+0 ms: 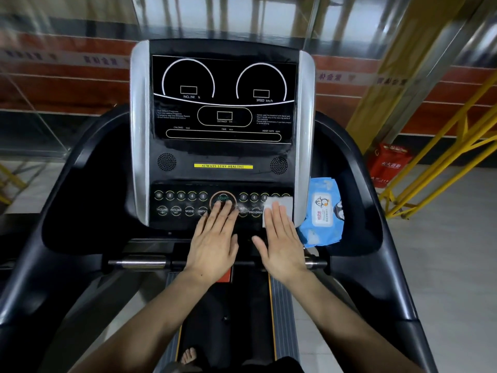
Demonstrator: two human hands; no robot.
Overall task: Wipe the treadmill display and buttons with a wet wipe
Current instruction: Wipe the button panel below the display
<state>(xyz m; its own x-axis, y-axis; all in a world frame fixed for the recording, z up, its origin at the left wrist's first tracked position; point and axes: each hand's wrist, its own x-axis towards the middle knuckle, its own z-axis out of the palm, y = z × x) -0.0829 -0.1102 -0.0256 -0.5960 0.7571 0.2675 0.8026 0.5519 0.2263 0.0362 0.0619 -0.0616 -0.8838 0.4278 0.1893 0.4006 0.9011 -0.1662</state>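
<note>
Main risk I see: my left hand (215, 238) rests flat on the button panel (188, 211), fingertips right on the round START button (223, 202). Any real pressure there could trigger the belt, and a bare foot (189, 355) shows on the belt below. Second risk: the wet wipe (277, 208) is only pinned under flat fingers, not gripped, so on a sideways stroke it could bunch up or slip out and I'd be rubbing bare skin over the keys. Third: the blue wipe pack (324, 214) is wedged just beside the console's right silver edge, close to my right hand (282, 243); a wide stroke could knock it off.

Fingers: both hands flat, fingers straight and together, thumbs out. Left holds nothing, just touches the START area. Right presses the white wipe against the right end of the button rows, covering the last keys there; nothing curled around it.

The display (223, 98) sits above, well apart from both hands, and looks unwiped as far as I can judge.
</note>
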